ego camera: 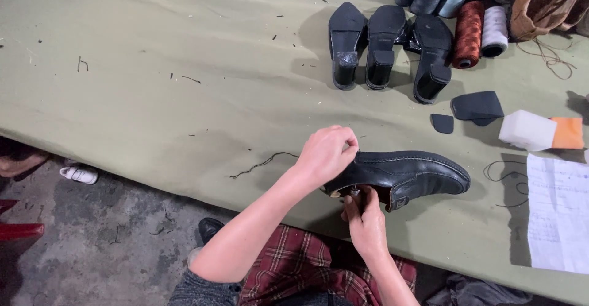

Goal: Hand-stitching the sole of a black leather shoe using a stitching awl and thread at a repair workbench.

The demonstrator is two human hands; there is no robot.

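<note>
Hidden or unclear: the left hand [325, 154] folds over the heel end of the black leather shoe [405, 176], fingers curled shut on its back rim, so the heel opening is covered. The right hand [366, 220] sits under the same end, fingertips pinched at something small and shiny by the sole; what it is cannot be made out. Both forearms are cut off at the lower frame edge.

Shoe position: lying at the near edge of the table [184, 97], toe pointing right, heel at the hands.

Surface: olive-green cloth cover, creased, dotted with dark thread scraps; a loose black thread [264, 162] lies just left of the left hand. Far right: three black heeled soles [386, 45], undersides up, side by side. Beside them thread spools [469, 33], several cut off by the top edge. Two dark sole cut-outs [475, 106] and a white-and-orange block [540, 131] lie near the right, then a written paper sheet [558, 211], cut off at the right edge.

Room: grey concrete floor [92, 238] near left, with a white shoe [78, 174] half under the table edge. Red plaid cloth [294, 266] shows beneath the arms.
</note>
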